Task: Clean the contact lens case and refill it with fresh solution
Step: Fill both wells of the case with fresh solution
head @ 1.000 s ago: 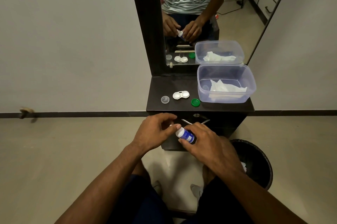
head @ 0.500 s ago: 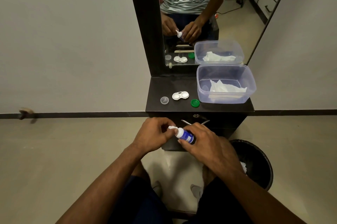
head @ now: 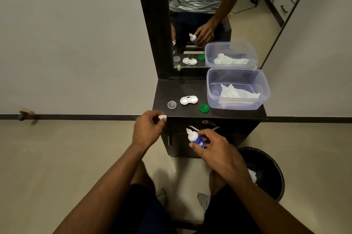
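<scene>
The white contact lens case [head: 189, 100] lies open on the dark cabinet top [head: 190, 87], its two wells facing up. A clear cap [head: 171, 104] sits to its left and a green cap [head: 204, 108] to its right. My right hand [head: 217, 149] grips a small blue-labelled solution bottle [head: 195, 138], its white nozzle bare and pointing up-left. My left hand [head: 147, 129] pinches the bottle's white cap [head: 162, 117] near the cabinet's front-left corner, apart from the bottle.
A clear plastic tub [head: 238, 89] with crumpled tissue stands at the right of the cabinet top. A mirror [head: 209, 15] rises behind it. A black bin [head: 266, 173] with tissue inside stands on the floor at the right, below the cabinet.
My left hand has pulled the white cap off the bottle and moved up-left toward the cabinet corner. The bottle's nozzle is now uncovered in my right hand.
</scene>
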